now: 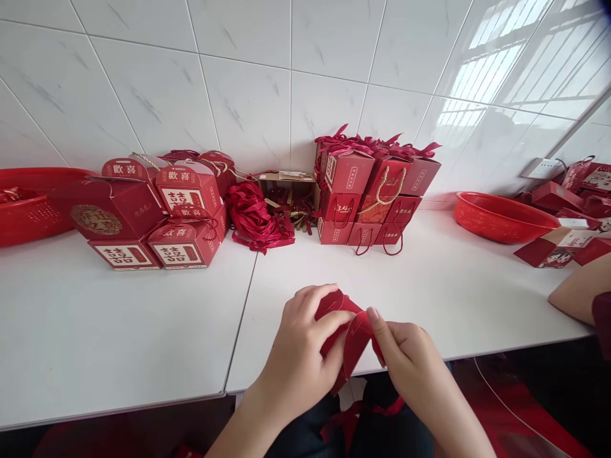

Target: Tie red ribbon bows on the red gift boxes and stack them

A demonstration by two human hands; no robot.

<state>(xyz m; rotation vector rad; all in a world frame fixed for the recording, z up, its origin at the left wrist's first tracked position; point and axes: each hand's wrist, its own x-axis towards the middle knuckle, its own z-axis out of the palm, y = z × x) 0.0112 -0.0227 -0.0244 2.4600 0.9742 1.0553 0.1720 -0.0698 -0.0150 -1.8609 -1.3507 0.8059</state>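
Observation:
My left hand (303,350) is closed on a red paper gift box (357,340), its fingers reaching in at the box's upper part. On the other side, my right hand (408,356) pinches the same box near its top, thumb uppermost. Both hands are over the near edge of the white table (267,305). Much of the box is covered by my fingers. Below it, a red ribbon (346,423) lies across my lap.
Red gift boxes (181,245) stand stacked at the left, and more boxes (353,172) at the centre right. Between them lie a heap of red ribbons (260,219) and an open carton (289,178). Red baskets (506,222) flank the table. Another person's arm (580,292) rests at the right.

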